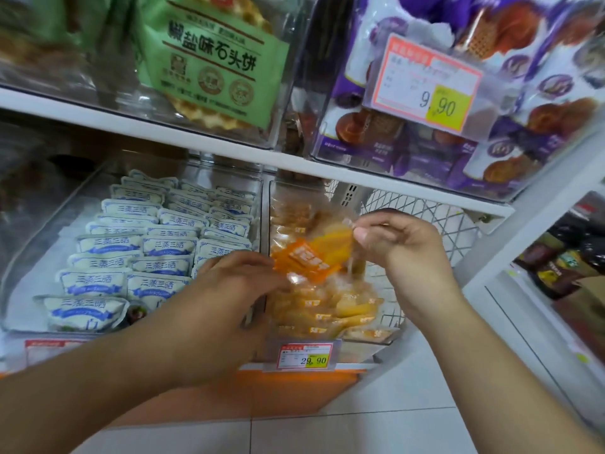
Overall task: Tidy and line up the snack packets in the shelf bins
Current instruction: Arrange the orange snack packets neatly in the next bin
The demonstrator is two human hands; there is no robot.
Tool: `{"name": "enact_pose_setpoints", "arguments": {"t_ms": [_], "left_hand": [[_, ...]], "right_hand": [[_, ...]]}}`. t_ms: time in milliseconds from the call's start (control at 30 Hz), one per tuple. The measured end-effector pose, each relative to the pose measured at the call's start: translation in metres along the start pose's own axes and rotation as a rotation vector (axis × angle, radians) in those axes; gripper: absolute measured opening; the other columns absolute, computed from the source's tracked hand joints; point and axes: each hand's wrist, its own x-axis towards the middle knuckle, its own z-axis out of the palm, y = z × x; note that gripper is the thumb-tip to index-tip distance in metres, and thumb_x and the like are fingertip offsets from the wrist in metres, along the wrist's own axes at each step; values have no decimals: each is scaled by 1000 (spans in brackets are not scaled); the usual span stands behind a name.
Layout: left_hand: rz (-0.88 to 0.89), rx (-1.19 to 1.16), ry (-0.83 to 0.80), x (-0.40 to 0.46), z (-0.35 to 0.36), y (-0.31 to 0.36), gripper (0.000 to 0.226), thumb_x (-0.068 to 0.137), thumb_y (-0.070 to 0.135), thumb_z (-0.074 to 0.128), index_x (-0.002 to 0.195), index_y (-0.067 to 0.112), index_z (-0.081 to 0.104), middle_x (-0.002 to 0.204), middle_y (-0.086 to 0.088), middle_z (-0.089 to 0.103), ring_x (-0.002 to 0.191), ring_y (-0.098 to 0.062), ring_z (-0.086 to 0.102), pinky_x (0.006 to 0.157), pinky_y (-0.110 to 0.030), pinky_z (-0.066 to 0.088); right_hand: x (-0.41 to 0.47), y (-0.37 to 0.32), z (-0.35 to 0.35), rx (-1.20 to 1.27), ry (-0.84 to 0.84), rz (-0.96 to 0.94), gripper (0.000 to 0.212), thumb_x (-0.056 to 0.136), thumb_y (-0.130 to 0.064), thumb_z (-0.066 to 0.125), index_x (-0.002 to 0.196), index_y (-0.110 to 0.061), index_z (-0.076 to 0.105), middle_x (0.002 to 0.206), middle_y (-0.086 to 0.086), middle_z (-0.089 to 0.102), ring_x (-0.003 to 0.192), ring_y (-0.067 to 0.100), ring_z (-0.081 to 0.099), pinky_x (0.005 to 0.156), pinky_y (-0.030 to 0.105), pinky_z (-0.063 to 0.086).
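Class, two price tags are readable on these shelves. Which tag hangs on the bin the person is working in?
The 29.90 tag, clipped to the front of the orange-packet bin below both hands; the 9.90 tag hangs on the upper shelf's purple-packet bin.

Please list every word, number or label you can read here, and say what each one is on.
"椒盐味石头饼": green packet in the upper bin.
"9.90": price tag on the purple packets' bin.
"29.90": price tag below the orange packets' bin.
"三蒸三晒": white-and-blue packets in the lower left bin.
Orange packet in both hands: print blurred, unreadable.
Small print on tags: too small.
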Motion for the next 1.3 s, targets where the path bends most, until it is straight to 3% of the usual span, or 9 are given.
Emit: {"name": "enact_pose_setpoints", "arguments": {"t_ms": [133, 233, 333, 500, 600, 800, 933, 1033, 1300], "left_hand": [[-228, -169, 213, 7, -2, 14, 35, 90, 42, 71, 118, 49, 51, 120, 26, 53, 110, 5, 51, 81, -9, 39], [-329, -351, 278, 10, -2, 25, 52, 81, 53, 76, 121, 51, 44, 111, 29, 61, 101, 7, 59, 78, -17, 47], [-349, -366, 270, 8, -6, 35, 44, 86, 45, 76, 119, 53, 49, 99, 26, 66, 90, 2, 65, 73, -21, 55], [-266, -119, 173, -3, -11, 34, 42, 96, 31, 66, 134, 45, 53, 122, 30, 60, 101, 11, 53, 78, 0, 39], [-252, -28, 88, -10, -13, 26, 53, 96, 29, 65, 145, 42, 47, 143, 21, 53, 130, -3, 49, 103, -18, 40], [-178, 7, 47, -11, -9, 18, 64, 95, 31, 66, 151, 43, 37, 155, 23, 37, 145, -7, 35, 117, -25, 32], [-35, 75, 14, -7, 0, 18, 69, 96, 32, 64, 156, 39, 30, 161, 20, 28, 144, 12, 2, 115, -11, -1], [34, 158, -44, -4, 9, 12, 76, 93, 43, 55, 160, 32, 21, 167, 17, 22, 148, 11, -17, 122, -27, -12], [63, 345, -131, 7, 20, 10, 85, 92, 56, 47, 162, 23, 14, 166, 5, 16, 155, -18, -17, 119, -38, -20]], "right_hand": [[-17, -8, -1, 235, 6, 40, 11, 93, 4, 70, 96, -5, 75, 91, 21, 77, 73, 31, 70, 73, 41, 65], [-34, -10, 2, 290, -18, 65, 11, 92, 5, 70, 94, -4, 75, 93, 30, 74, 70, 34, 66, 64, 38, 64], [-49, -13, 2, 260, 10, -30, 17, 90, 6, 72, 88, -10, 77, 86, 28, 75, 66, 36, 69, 63, 41, 63], [-58, -19, -5, 15, 131, -226, 25, 87, 7, 76, 82, -18, 77, 80, 6, 78, 74, 22, 76, 71, 35, 65], [-61, -10, 2, -105, 42, -198, 28, 87, 5, 78, 79, -22, 78, 81, -1, 78, 76, 16, 75, 73, 31, 61], [-64, 18, 19, -659, -201, -376, 16, 89, -18, 81, 87, -34, 82, 86, -26, 73, 94, -1, 64, 86, 21, 51], [-64, 27, 23, -821, -251, -508, 8, 89, -29, 79, 90, -36, 83, 82, -26, 68, 98, 1, 47, 93, 21, 37], [-61, 37, 21, -996, -368, -458, 17, 92, -41, 65, 98, -45, 80, 91, -22, 69, 105, 6, 44, 93, 23, 28], [-10, 12, 5, -722, -137, -176, 28, 98, -14, 67, 114, -35, 75, 102, -23, 70, 96, -17, 58, 89, 2, 41]]}}
